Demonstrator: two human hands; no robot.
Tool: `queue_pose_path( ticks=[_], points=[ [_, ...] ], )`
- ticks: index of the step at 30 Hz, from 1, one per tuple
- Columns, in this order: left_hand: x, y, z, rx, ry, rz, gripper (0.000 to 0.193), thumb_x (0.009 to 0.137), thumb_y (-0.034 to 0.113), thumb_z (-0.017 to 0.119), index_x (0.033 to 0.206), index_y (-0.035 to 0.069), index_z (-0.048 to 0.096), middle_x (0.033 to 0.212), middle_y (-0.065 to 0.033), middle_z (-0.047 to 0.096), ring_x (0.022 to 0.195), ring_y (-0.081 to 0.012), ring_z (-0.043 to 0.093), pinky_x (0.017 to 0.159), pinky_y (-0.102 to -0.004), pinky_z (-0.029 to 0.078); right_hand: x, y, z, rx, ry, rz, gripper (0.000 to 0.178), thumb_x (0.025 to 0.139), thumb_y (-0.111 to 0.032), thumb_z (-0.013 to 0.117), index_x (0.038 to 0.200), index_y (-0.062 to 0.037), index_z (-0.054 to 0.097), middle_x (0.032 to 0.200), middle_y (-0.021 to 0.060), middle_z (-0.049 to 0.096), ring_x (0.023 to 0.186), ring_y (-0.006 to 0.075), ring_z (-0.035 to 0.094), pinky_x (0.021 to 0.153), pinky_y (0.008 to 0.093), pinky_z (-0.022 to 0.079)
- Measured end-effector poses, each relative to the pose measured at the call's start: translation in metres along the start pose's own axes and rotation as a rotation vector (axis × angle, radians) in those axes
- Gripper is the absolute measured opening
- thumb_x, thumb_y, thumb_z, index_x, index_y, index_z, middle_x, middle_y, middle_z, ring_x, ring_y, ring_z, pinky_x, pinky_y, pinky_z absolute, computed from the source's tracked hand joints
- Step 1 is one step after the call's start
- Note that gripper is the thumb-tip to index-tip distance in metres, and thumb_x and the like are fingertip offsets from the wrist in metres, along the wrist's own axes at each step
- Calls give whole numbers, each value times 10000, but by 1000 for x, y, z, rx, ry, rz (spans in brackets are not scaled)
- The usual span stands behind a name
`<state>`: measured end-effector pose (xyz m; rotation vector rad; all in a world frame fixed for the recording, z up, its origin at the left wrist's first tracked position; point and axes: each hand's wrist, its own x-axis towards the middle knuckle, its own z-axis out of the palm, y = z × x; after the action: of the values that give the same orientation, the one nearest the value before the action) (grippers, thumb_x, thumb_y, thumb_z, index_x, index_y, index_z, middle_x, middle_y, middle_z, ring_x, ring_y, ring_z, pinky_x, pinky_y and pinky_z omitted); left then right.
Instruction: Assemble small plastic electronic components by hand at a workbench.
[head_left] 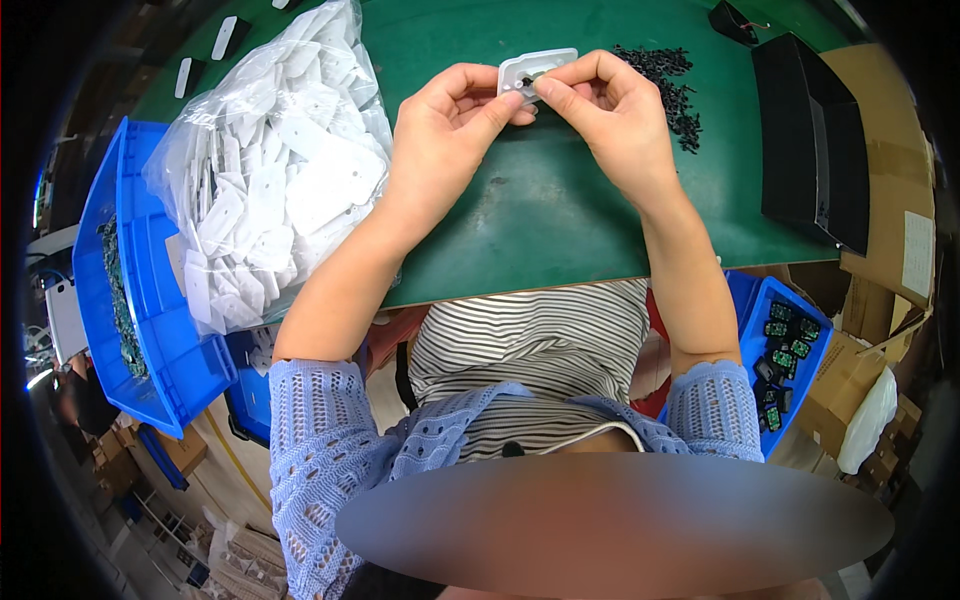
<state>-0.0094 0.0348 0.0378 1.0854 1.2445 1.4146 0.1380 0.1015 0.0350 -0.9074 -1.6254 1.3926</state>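
I had both hands raised over the far middle of the green mat-covered table (pixel 540 220). My left hand (pixel 445 125) was closed in a pinch on the near-left edge of the small white flat plastic plate (pixel 535 72), thumb pressed against its face. My right hand (pixel 610 115) was likewise closed, fingertips pinching a tiny dark part at the plate's centre hole; the part was too small to identify. Just beside my right hand, toward the far right edge, lay the loose pile of small black plastic pieces (pixel 665 90). At the left edge sat the clear bag of white plastic plates (pixel 270 170).

Risk, in my judgement: the light two-handed pinch could let the dark part slip and fall into the black pile.
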Motion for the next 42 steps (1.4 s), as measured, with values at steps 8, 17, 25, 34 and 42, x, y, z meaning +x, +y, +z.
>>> queue_pose_path(
  ticks=[8, 17, 25, 34, 42],
  points=[
    [2, -5, 1, 36, 33, 150, 140, 849, 58, 601, 915, -42, 529, 857, -80, 579, 676, -119, 599, 599, -216, 511, -4, 1, 7, -288, 70, -177, 126, 745, -111, 688, 758, -37, 587, 630, 14, 484, 539, 112, 428, 512, 258, 387],
    [0, 4, 0, 13, 48, 114, 139, 840, 66, 620, 891, -29, 533, 812, -68, 589, 662, -110, 607, 603, -212, 505, 1, 5, 1, -85, 66, -151, 173, 741, -136, 709, 787, -25, 584, 677, -1, 490, 583, 85, 421, 523, 234, 380],
    [-6, 8, -4, -45, -10, 51, 148, 847, 81, 615, 913, -31, 545, 821, -83, 612, 669, -116, 610, 646, -222, 498, -1, -6, -1, -163, -61, -136, 223, 751, -157, 716, 853, -27, 566, 723, -12, 514, 596, 63, 400, 543, 211, 386],
    [-3, 10, 2, -80, -142, -41, 136, 886, 96, 550, 943, -27, 568, 847, -101, 635, 701, -141, 614, 689, -245, 487, -10, -12, -9, -2, -62, -183, 134, 733, -36, 622, 817, -8, 520, 745, 88, 601, 649, 133, 596, 580, 269, 469],
    [-9, -2, 8, -21, -267, -204, 138, 901, 140, 552, 940, 8, 557, 856, -56, 601, 695, -111, 552, 649, -220, 464, -46, 14, -7, 76, 90, -145, 182, 742, -72, 664, 819, -14, 509, 750, 78, 564, 711, 145, 545, 620, 299, 448]
  ],
)
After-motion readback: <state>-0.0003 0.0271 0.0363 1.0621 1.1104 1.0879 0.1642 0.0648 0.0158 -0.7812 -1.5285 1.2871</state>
